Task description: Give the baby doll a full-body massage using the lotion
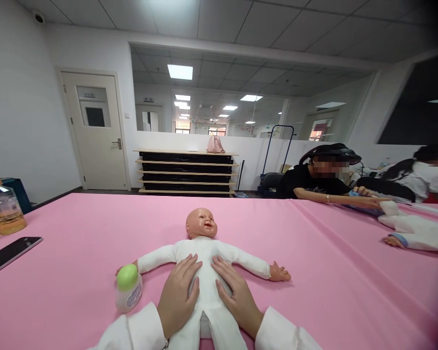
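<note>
A baby doll [204, 245] in a white suit lies on its back on the pink table [314, 272], head away from me and arms spread. My left hand [178, 294] lies flat on the left side of its belly, fingers slightly apart. My right hand [236, 294] lies flat on the right side of the belly. Neither hand holds anything. A small white bottle with a green cap [128, 288] stands just left of my left hand, next to the doll's hand.
A black phone [9, 253] and a bottle of yellow liquid [3, 207] sit at the table's left edge. At the far right two people lean over another doll [416, 232]. Behind are low shelves [186, 172] and a door [95, 131].
</note>
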